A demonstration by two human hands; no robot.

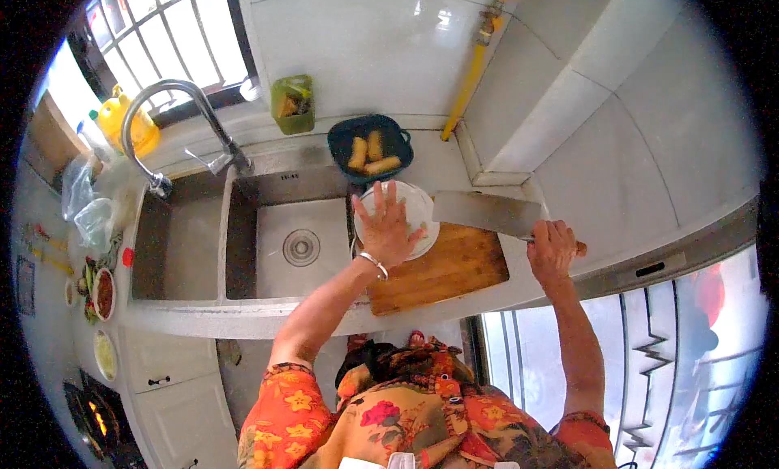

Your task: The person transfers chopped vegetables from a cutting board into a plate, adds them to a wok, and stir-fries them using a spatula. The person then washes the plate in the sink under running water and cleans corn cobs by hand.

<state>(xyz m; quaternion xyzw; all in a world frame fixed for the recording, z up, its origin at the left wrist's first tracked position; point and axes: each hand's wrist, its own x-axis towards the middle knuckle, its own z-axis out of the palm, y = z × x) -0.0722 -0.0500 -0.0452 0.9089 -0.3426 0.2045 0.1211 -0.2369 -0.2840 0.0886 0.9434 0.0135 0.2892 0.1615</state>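
Note:
My left hand (386,227), with its fingers spread, is over a white bowl (419,201) that stands at the back left of a wooden cutting board (454,268). Small pale bits show in the bowl beside my fingers. In my right hand (554,250) is the handle of a cleaver (487,213). Its broad blade points left above the back of the board, with the tip close to the bowl's rim. Behind the bowl, a dark green basket (339,151) holds several yellowish-brown pieces (374,146).
A double steel sink (243,254) with a tall faucet (195,92) lies to the left. A green container (293,104) stands by the wall. Bowls of food (104,294) and plastic bags (89,205) are at the far left. A yellow pipe (466,92) runs down behind the counter.

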